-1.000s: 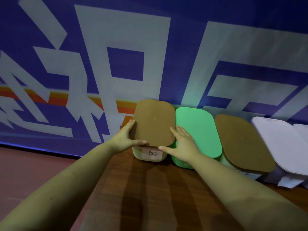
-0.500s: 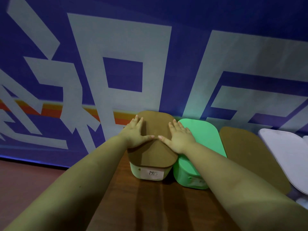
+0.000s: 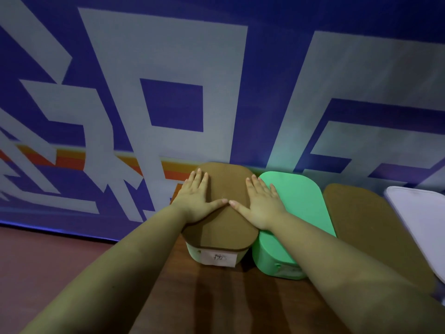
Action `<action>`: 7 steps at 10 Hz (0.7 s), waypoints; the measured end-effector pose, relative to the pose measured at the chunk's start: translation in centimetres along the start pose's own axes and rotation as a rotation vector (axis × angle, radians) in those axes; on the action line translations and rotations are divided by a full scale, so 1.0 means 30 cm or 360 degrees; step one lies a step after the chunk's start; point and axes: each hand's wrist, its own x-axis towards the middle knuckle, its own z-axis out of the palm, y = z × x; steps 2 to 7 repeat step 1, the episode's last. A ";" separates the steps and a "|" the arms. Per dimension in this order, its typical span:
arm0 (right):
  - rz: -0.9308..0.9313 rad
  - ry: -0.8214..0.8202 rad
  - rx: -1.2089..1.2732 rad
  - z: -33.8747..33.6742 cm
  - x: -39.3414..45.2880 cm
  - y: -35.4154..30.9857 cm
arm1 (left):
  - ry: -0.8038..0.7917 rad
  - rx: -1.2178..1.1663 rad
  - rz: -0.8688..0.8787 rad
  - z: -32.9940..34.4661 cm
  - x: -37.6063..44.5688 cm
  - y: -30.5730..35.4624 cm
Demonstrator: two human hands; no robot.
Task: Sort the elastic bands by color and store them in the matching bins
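On the brown lid (image 3: pixel 224 213), left hand (image 3: pixel 196 201) and right hand (image 3: pixel 261 204), flat.

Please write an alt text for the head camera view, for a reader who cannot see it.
Both hands, left hand and right hand, lie flat with straight fingers on the brown lid of a pale green bin on a wooden table. A green-lidded bin stands beside it, below a blue and white banner.

Brown lid (image 3: pixel 224 213): matt, cork-like, faintly speckled.
Pale green bin (image 3: pixel 196 253) beneath: smooth plastic, paper label (image 3: pixel 218 257) on front.
Green lid (image 3: pixel 295 201): smooth matt plastic.
Counter (image 3: pixel 216 300): dark wood grain, semi-gloss, reflective.
Backdrop banner (image 3: pixel 168 68): matt printed fabric.
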 end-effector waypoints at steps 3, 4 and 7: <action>-0.0155 0.0045 0.0027 -0.001 -0.064 -0.016 | 0.0047 0.0012 0.0086 -0.005 -0.065 -0.018; -0.0155 0.0045 0.0027 -0.001 -0.064 -0.016 | 0.0047 0.0012 0.0086 -0.005 -0.065 -0.018; -0.0155 0.0045 0.0027 -0.001 -0.064 -0.016 | 0.0047 0.0012 0.0086 -0.005 -0.065 -0.018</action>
